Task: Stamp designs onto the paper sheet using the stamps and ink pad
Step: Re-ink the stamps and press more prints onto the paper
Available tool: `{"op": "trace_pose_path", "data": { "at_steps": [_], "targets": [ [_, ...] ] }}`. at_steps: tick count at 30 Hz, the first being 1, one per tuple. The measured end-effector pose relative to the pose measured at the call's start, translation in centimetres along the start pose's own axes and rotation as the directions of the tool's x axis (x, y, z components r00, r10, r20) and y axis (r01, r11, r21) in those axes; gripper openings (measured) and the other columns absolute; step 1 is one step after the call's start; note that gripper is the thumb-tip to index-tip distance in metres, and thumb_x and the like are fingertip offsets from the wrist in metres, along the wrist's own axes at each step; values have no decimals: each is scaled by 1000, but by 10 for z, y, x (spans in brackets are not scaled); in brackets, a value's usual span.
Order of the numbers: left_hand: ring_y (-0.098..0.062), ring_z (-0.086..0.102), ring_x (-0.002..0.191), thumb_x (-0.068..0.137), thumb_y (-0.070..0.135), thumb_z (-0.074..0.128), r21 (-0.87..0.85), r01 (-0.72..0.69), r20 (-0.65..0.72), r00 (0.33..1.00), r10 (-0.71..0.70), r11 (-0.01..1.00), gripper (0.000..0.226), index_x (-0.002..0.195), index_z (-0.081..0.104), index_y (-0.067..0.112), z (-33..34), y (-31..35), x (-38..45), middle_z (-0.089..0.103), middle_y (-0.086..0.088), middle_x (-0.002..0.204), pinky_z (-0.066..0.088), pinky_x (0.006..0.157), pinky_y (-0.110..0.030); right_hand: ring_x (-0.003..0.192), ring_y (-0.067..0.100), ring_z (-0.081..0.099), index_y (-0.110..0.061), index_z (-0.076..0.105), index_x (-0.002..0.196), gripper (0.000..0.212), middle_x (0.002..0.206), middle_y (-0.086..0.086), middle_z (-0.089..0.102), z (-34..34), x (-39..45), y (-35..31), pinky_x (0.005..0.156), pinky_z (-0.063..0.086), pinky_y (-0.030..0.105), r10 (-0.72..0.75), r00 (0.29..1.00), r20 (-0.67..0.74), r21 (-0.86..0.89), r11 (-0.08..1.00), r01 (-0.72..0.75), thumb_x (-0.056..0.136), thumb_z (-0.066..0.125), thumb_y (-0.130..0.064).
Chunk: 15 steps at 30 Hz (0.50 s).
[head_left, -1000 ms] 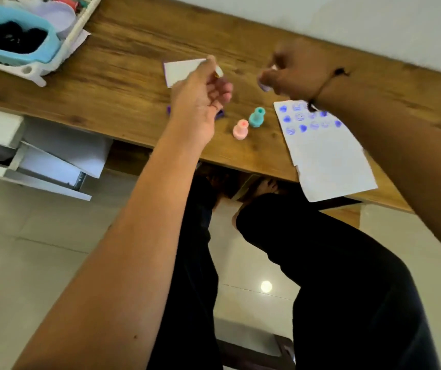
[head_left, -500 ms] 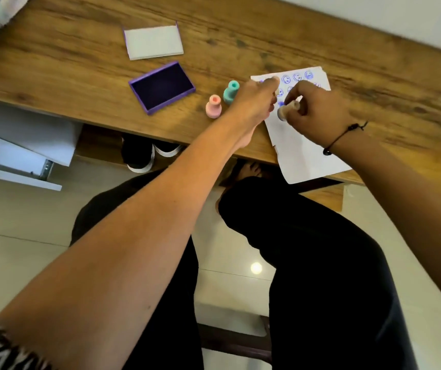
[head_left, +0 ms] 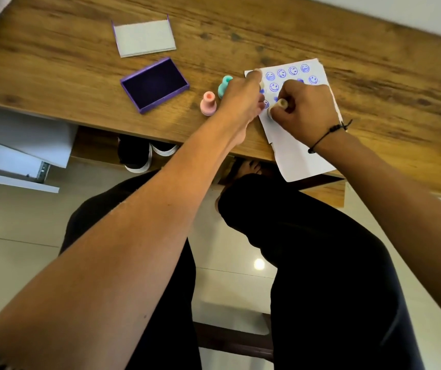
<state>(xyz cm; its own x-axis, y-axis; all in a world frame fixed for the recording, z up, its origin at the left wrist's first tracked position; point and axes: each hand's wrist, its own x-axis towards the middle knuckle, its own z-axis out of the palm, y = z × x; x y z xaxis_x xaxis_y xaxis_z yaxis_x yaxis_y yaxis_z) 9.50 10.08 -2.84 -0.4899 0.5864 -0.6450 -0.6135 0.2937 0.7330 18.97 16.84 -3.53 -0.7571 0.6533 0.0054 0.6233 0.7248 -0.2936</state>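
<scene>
Beige stamp (head_left: 280, 106) stands pressed on the paper sheet (head_left: 298, 156), the right hand (head_left: 305, 110) clamped around it. Just beside, the left hand (head_left: 243, 98) pins the sheet's edge with closed fingers. Left of it: pink stamp (head_left: 208, 104), teal stamp (head_left: 223, 86), open ink pad (head_left: 154, 85).

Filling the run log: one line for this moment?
right hand: pressing beige stamp on paper sheet | left hand: steadying sheet | ink pad: open

A wooden surface (head_left: 361, 44) spans the upper view. Beneath its near edge lies a black sneaker (head_left: 136, 156) with a white sole. A white drawer unit (head_left: 13, 150) stands open at left above the pale tiled floor (head_left: 13, 236).
</scene>
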Motion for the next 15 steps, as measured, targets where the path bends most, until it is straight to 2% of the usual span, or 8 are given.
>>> {"op": "trace_pose_path", "data": {
  "at_steps": [5, 8, 10, 12, 15],
  "targets": [
    [-21, 59, 86, 95, 24, 40, 38, -3, -13, 1000, 4, 999, 27, 72, 48, 11, -1, 0, 0, 59, -14, 93, 52, 88, -30, 81, 37, 55, 0, 59, 96, 21, 90, 24, 66, 5, 1, -2, 64, 30, 29, -31, 999, 41, -30, 999, 32, 86, 49, -15],
    [-21, 56, 74, 93, 21, 40, 42, -8, -10, 1000, 9, 999, 29, 68, 48, 10, -1, 1, -1, 56, -11, 78, 51, 82, -32, 76, 34, 48, -1, 54, 99, 20, 93, 28, 62, 6, 4, -6, 60, 28, 33, -36, 990, 136, -92, 995, 48, 89, 45, -15],
    [-21, 53, 69, 93, 19, 40, 39, -5, -1, 1000, 5, 999, 30, 65, 46, 10, 0, 4, -3, 53, -9, 70, 48, 76, -31, 80, 38, 51, -2, 52, 102, 20, 94, 30, 60, 5, 8, -7, 55, 27, 33, -49, 980, 191, -134, 988, 76, 88, 44, -14],
    [-22, 52, 72, 93, 19, 39, 37, 10, 11, 1000, -10, 999, 28, 67, 47, 10, 1, 6, -4, 53, -9, 71, 45, 75, -31, 83, 41, 54, -7, 51, 110, 25, 97, 29, 61, 5, 10, -8, 58, 30, 34, -68, 972, 226, -182, 977, 111, 88, 44, -16],
    [-22, 54, 79, 93, 20, 37, 36, 32, 18, 999, -32, 999, 26, 72, 50, 11, 2, 8, -6, 55, -8, 77, 45, 77, -31, 73, 31, 46, -17, 48, 124, 36, 97, 23, 64, 9, 10, -8, 61, 33, 33, -80, 964, 254, -206, 969, 135, 89, 42, -20]
  ]
}}
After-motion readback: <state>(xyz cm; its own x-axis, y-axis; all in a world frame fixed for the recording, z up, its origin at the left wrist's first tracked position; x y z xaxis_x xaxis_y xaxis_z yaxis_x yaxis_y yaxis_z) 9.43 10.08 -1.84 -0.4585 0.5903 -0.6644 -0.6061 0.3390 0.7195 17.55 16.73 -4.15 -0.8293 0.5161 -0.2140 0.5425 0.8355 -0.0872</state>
